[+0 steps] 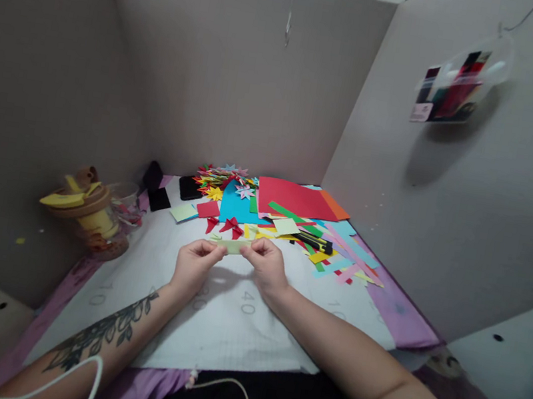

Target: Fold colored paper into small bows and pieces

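Observation:
A narrow pale green paper strip is stretched between both of my hands above the white cutting mat. My left hand pinches its left end with closed fingers. My right hand pinches the right end, fingers curled. Just beyond the strip lie folded red paper bows and small paper squares.
Coloured paper sheets, cut strips, folded paper stars and a black-and-yellow cutter crowd the mat's far right. A jar with a yellow topper stands at the left. Grey partition walls enclose the desk; a plastic pouch hangs on the right wall.

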{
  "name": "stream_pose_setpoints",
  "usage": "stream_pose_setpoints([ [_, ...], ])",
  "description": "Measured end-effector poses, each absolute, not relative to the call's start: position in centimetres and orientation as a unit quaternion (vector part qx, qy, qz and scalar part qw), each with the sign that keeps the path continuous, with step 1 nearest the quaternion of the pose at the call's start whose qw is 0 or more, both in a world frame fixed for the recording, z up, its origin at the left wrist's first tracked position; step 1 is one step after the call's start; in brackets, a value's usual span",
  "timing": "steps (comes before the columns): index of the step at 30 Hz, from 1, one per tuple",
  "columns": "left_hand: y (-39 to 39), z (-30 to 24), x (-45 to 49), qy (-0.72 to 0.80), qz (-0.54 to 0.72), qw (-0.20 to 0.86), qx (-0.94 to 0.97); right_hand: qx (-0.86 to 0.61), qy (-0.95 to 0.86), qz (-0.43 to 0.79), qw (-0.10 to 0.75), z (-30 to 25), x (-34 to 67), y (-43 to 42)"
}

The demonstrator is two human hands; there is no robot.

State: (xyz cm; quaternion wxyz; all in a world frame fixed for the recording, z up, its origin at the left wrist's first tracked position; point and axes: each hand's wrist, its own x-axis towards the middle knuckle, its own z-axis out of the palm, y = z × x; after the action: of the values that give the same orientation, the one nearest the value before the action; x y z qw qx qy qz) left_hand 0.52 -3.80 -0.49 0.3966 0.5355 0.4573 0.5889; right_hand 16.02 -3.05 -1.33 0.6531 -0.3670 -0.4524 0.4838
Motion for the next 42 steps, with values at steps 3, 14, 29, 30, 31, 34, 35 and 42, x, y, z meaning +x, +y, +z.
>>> stream_pose_setpoints([
  [3, -3.76, -0.53, 0.53, 0.455, 0.592, 0.399, 0.532, -0.368, -0.451, 0.484, 0.654, -1.32, 15.99, -3.04],
  [14, -3.83, -0.49, 0.47, 0.464, 0.586, 0.397, 0.533, -0.361, -0.443, 0.493, 0.656, -1.53, 15.88, -2.93],
  [29, -3.84, -0.60, 0.49, 0.465, 0.589, 0.385, 0.537, -0.345, -0.433, 0.501, 0.666, -1.61, 15.75, -2.86],
  [30, -3.84, -0.61, 0.48, 0.465, 0.589, 0.385, 0.537, -0.342, -0.433, 0.502, 0.666, -1.64, 15.76, -2.84],
  [31, -3.83, -0.63, 0.48, 0.465, 0.590, 0.386, 0.536, -0.339, -0.432, 0.504, 0.667, -1.68, 15.76, -2.83],
  [34, -3.79, -0.72, 0.48, 0.461, 0.594, 0.391, 0.531, -0.333, -0.430, 0.506, 0.669, -1.74, 15.77, -2.83],
  [35, -3.77, -0.75, 0.48, 0.458, 0.596, 0.392, 0.530, -0.332, -0.430, 0.508, 0.669, -1.75, 15.78, -2.84],
  [42, -3.77, -0.80, 0.51, 0.463, 0.601, 0.387, 0.524, -0.324, -0.426, 0.513, 0.671, -1.83, 15.77, -2.82],
])
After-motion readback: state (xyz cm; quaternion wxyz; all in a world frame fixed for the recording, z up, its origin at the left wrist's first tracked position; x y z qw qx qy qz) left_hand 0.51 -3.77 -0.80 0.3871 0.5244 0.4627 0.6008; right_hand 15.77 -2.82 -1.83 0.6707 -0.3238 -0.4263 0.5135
